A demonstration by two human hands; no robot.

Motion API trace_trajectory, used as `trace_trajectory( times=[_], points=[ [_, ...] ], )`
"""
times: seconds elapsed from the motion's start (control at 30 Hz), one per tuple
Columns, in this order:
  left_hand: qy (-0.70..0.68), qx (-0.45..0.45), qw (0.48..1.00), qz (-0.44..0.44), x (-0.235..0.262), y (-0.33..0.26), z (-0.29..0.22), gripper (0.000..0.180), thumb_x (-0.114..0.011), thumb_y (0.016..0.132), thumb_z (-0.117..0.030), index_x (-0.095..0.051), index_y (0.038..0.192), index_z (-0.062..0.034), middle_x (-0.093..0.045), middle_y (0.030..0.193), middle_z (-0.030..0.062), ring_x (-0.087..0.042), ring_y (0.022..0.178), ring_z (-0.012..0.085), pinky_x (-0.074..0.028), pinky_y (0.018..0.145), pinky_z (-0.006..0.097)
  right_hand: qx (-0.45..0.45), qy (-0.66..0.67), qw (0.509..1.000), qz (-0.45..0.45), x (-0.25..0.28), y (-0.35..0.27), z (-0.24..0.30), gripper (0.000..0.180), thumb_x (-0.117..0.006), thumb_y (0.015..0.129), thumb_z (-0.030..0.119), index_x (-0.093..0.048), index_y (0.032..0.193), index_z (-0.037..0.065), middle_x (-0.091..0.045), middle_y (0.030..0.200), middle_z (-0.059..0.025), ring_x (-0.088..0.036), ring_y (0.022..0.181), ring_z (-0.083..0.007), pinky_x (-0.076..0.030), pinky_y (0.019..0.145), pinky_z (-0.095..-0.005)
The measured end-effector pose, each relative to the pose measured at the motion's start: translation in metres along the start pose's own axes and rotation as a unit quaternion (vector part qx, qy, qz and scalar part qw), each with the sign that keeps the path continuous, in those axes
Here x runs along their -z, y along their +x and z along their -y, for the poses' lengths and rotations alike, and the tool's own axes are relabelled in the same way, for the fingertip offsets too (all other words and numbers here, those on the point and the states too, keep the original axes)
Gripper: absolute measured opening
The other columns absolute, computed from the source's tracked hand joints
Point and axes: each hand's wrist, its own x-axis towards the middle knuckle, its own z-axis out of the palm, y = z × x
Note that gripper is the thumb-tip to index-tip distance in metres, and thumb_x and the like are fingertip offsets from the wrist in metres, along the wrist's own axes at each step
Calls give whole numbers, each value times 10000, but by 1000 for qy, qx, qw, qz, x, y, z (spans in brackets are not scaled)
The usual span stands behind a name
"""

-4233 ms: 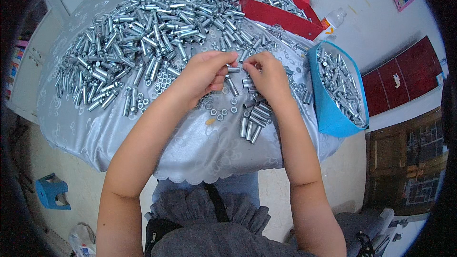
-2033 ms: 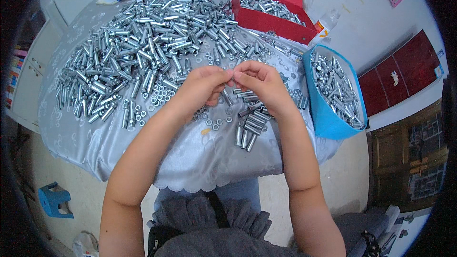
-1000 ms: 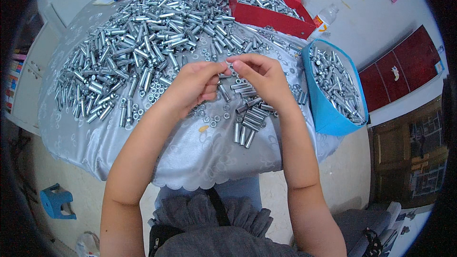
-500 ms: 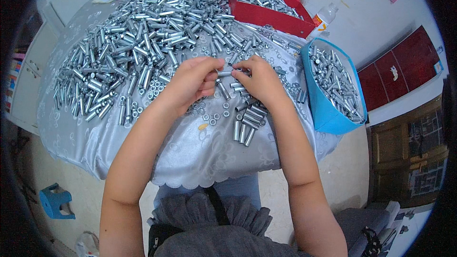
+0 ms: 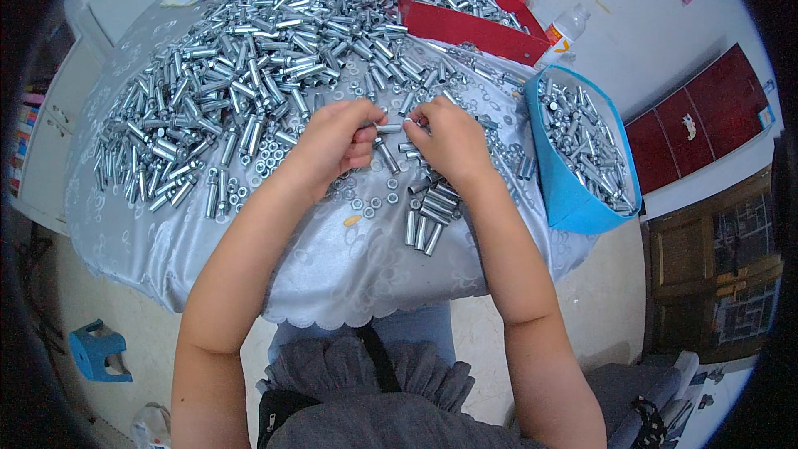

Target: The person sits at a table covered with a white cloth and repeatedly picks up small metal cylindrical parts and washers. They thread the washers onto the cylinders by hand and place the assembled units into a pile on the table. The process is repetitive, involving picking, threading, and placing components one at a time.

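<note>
one metal sleeve, pinched at opposite ends by the left hand and the right hand, should handle as light, rigid and slippery, best gripped around its barrel.

Silver metal cyl., short, slim & shiny, was held approx. horiz. over the desk, L end gripped by the left hand, R end at the right hand's fingertips, midsection bare btwn them.
</note>
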Motion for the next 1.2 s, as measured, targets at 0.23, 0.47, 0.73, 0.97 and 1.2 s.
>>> trace_trajectory(
  times=[0.23,0.47,0.73,0.97,1.2],
  points=[
    [21,10,1000,-12,-2,0,0,177,-509,834,-196,-529,813,-22,-328,560,-58,-254,441,36,-221,422,204,-12,42,999,2,2,0,2,203,-634,732,212,-626,807,24,-605,793,-123,-605,730,-269,-481,669,-359],
    [28,-15,999,-20,0,0,0,151,-512,817,-176,-527,755,-38,-356,552,-50,-277,427,41,-232,406,205,-129,584,794,110,17,5,17,155,-599,817,155,-602,872,11,-612,798,-41,-578,682,-97,-433,569,-211],
    [36,-27,999,-14,-3,-1,0,155,-519,805,-161,-516,694,-54,-369,533,-48,-301,417,40,-241,395,205,-158,633,736,183,17,2,20,157,-567,844,176,-605,886,30,-601,783,-18,-556,659,-80,-426,577,-195],
    [7,-41,999,12,1,-2,1,146,-518,801,-157,-509,692,-60,-353,523,-46,-282,399,35,-224,380,205,-167,638,718,220,21,1,21,144,-593,834,171,-598,910,49,-594,766,-20,-547,650,-78,-431,562,-190],
    [-21,-19,999,-28,-6,-6,-2,272,-561,831,-302,-482,695,-80,-317,493,-64,-265,384,30,-200,369,197,-120,645,716,237,20,-2,19,162,-602,832,178,-576,925,49,-592,758,-18,-539,648,-69,-418,552,-182]
  ],
)
